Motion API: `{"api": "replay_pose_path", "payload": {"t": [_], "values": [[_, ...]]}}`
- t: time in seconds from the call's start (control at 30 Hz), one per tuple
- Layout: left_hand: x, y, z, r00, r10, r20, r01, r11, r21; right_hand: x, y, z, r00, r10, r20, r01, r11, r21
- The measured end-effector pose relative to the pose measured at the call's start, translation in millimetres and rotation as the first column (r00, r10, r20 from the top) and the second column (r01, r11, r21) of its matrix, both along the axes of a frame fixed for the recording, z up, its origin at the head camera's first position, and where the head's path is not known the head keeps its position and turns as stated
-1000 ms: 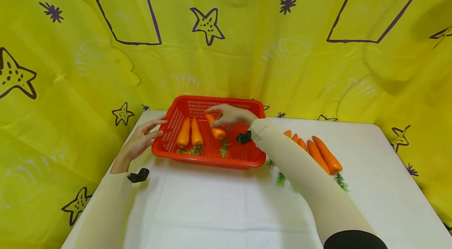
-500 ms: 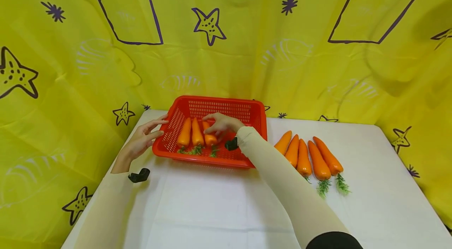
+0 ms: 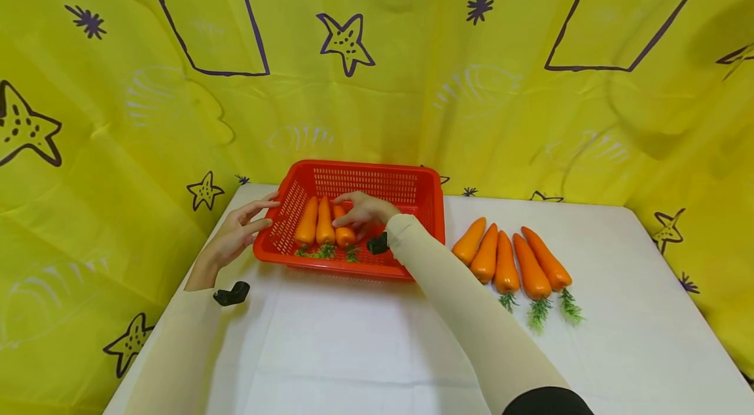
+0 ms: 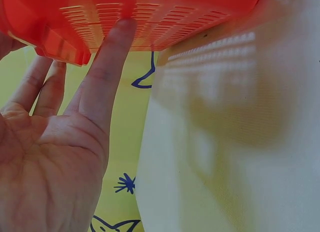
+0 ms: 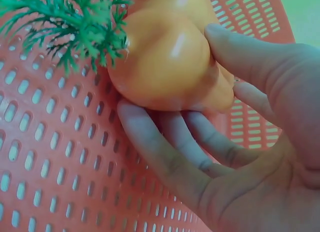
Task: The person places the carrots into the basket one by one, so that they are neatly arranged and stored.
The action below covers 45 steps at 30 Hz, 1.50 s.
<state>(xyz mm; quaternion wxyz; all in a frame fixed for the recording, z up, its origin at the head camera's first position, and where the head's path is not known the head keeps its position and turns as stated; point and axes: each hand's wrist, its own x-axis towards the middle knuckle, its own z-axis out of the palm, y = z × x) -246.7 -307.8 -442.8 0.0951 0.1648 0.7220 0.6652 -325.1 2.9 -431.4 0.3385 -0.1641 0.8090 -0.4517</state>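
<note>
My right hand (image 3: 366, 211) reaches into a red slotted plastic basket (image 3: 359, 268) and holds an orange carrot (image 5: 160, 62) with a green leafy top. The thumb lies on one side of that carrot, the fingers curl along its other side and underneath. Two more carrots, one carrot (image 3: 307, 224) and another carrot (image 3: 325, 222), lie side by side to its left, tops toward the front. At the basket's left end, my left hand (image 3: 234, 235) touches the outside with fairly straight fingers. In the left wrist view a fingertip (image 4: 126, 26) meets the slotted wall below the rim.
Several carrots (image 3: 506, 264) lie in a fanned row on the white table (image 3: 330, 343), right of the basket. A yellow curtain (image 3: 400, 107) with purple drawings stands close behind the basket and along both sides. My right forearm crosses over the basket's front rim.
My right hand has moved left and lower inside the basket with the carrot, which now lies beside the other two. The left hand and basket stay in place.
</note>
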Motion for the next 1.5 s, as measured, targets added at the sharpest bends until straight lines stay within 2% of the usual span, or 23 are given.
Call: {"api": "replay_pose_path", "payload": {"t": [0.5,0.73,1.0,1.1,1.2,1.37,1.5], "values": [[-0.1,1.4,2.6,1.0,0.003,0.006,-0.003,1.0,0.0,-1.3,-3.4,-1.9,0.998,-0.004,-0.065,0.005,1.0,0.013],[2.2,0.4,2.6,1.0,0.001,0.008,-0.001,1.0,-0.006,-1.1,-3.2,-0.4,0.988,0.068,-0.14,-0.057,0.995,0.08],[1.8,2.7,3.2,1.0,0.004,0.009,-0.004,1.0,-0.005,-1.2,-1.0,2.3,0.981,0.096,-0.167,-0.075,0.989,0.127],[2.3,3.4,3.0,1.0,0.003,0.008,-0.003,1.0,0.006,0.4,1.5,7.3,0.968,0.139,-0.21,-0.099,0.977,0.19],[3.0,3.3,2.7,1.0,-0.003,0.006,0.003,1.0,0.018,3.4,4.5,18.0,0.943,0.209,-0.26,-0.133,0.951,0.281],[3.7,2.3,1.9,1.0,-0.011,0.009,0.011,1.0,0.018,8.8,11.1,40.8,0.876,0.357,-0.323,-0.227,0.898,0.378],[4.5,2.1,2.3,1.0,-0.009,0.007,0.009,1.0,0.01,10.6,22.3,53.2,0.834,0.412,-0.368,-0.28,0.889,0.362]]}}
